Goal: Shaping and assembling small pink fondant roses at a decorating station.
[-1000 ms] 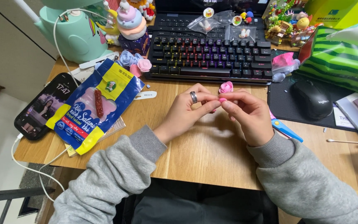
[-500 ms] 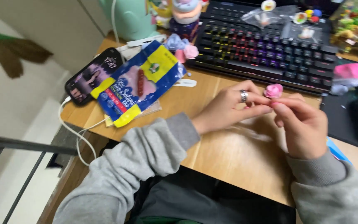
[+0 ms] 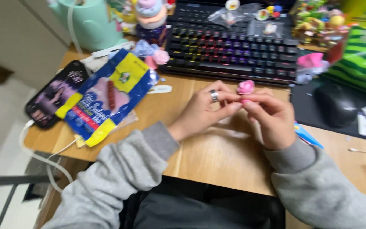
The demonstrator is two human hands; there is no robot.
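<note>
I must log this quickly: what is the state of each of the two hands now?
Left hand: closed, fingertips pinching the small pink piece.
Right hand: closed, fingertips pinching the same pink piece.

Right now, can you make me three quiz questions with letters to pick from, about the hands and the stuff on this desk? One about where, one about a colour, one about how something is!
1. Where is the blue and yellow packet?
A. on the keyboard
B. on the desk, beside the phone
C. on the lap

2. What colour is the small piece that the fingers hold?
A. pink
B. green
C. black

3. How are the keyboard keys?
A. dark
B. lit in colours
C. covered by a cloth

Answers:
1 B, it lies flat right of the phone.
2 A, the left hand and right hand pinch a pink piece.
3 B, the keys glow in many colours.
</note>
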